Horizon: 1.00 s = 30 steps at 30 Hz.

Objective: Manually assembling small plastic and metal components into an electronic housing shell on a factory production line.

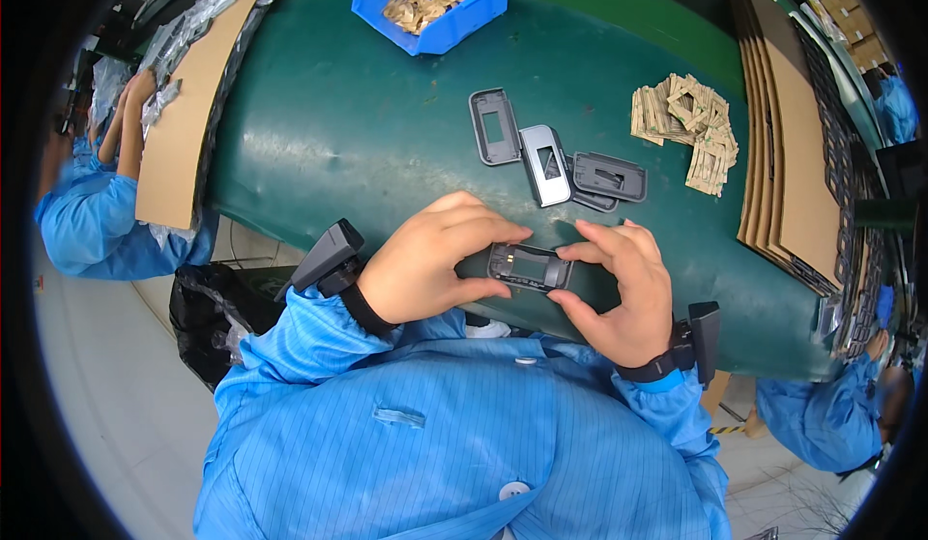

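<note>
Between my two hands, close to the table's front edge, is a small dark grey plastic housing (pixel 530 267) with a rectangular window and a bit of gold-coloured metal at its left end. My left hand (pixel 440 255) pinches its left end with thumb and fingers. The right end is gripped by my right hand (pixel 619 284), thumb below and index finger above. Just beyond my hands lie more housings: a dark one (pixel 481 139), a silver-faced one (pixel 549 187) and a dark one (pixel 609 175) that overlaps another beneath it.
A blue bin (pixel 464 18) of small tan pieces stands at the far side of the green table (pixel 319 134). Tan frame-shaped adhesive pieces (pixel 667 110) are heaped at right. Cardboard sheets (pixel 788 144) stand along the right edge, another cardboard piece (pixel 179 144) at left. Co-workers' sleeves (pixel 97 216) show both sides.
</note>
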Each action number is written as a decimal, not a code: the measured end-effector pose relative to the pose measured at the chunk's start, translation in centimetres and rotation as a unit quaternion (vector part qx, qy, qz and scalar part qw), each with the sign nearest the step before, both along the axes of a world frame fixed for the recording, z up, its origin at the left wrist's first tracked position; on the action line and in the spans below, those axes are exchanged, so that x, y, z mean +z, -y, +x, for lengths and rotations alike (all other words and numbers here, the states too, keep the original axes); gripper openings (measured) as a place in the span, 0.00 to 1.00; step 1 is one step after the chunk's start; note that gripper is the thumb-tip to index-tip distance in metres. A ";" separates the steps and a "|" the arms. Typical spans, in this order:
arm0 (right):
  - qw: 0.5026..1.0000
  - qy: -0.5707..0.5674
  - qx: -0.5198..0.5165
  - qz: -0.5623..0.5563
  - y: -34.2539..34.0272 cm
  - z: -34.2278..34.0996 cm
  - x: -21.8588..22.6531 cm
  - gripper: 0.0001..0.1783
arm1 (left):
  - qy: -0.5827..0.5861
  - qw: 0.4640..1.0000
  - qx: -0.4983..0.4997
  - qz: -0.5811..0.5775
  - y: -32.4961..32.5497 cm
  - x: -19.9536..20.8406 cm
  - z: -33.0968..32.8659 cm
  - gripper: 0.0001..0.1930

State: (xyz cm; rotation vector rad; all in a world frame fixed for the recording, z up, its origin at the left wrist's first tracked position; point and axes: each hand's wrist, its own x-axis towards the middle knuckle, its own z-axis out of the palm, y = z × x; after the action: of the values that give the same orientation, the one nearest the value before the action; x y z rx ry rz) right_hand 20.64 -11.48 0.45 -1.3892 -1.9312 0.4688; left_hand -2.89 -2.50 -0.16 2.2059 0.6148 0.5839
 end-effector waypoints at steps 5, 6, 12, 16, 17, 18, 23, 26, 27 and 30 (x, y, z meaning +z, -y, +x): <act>0.993 0.082 -0.056 -0.057 -0.2 -0.8 2.3 0.33 | 0.003 1.000 -0.003 0.002 -0.1 -0.1 0.0 0.29; 0.993 0.083 -0.054 -0.058 -0.4 -1.2 3.0 0.33 | 0.003 1.000 -0.002 0.000 -0.1 -0.1 -0.1 0.29; 0.984 0.149 -0.034 -0.093 -1.7 -1.8 4.6 0.30 | 0.015 1.000 -0.008 -0.015 -0.3 -0.3 -0.3 0.28; 0.984 0.146 -0.033 -0.093 -1.6 -1.6 4.5 0.29 | 0.024 0.999 -0.033 0.007 -0.1 -0.2 -0.2 0.21; 0.984 0.146 -0.034 -0.093 -1.6 -1.7 4.6 0.29 | 0.025 0.999 -0.031 0.007 0.0 -0.3 -0.1 0.21; 0.984 0.146 -0.032 -0.093 -1.6 -1.8 4.6 0.29 | 0.054 0.996 -0.035 0.064 0.2 -0.5 0.1 0.18; 0.984 0.152 -0.022 -0.086 -1.9 -1.9 4.5 0.28 | 0.049 0.967 -0.044 0.247 1.9 -1.2 0.9 0.11; 0.984 0.158 -0.019 -0.083 -2.0 -2.1 4.6 0.27 | 0.038 0.973 -0.033 0.223 1.9 -1.3 1.0 0.11; 0.984 0.158 -0.019 -0.083 -2.0 -2.1 4.7 0.27 | 0.038 0.974 -0.034 0.223 1.9 -1.3 1.0 0.11; 0.981 0.169 -0.026 -0.089 -2.3 -2.0 4.6 0.27 | 0.029 0.982 -0.043 0.183 1.8 -1.4 1.1 0.11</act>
State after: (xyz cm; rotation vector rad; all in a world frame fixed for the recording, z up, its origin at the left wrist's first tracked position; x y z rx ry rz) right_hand 18.65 -9.19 5.08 -1.7209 -2.1565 0.4085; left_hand -1.82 -4.30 -1.56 2.5320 0.4027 0.7628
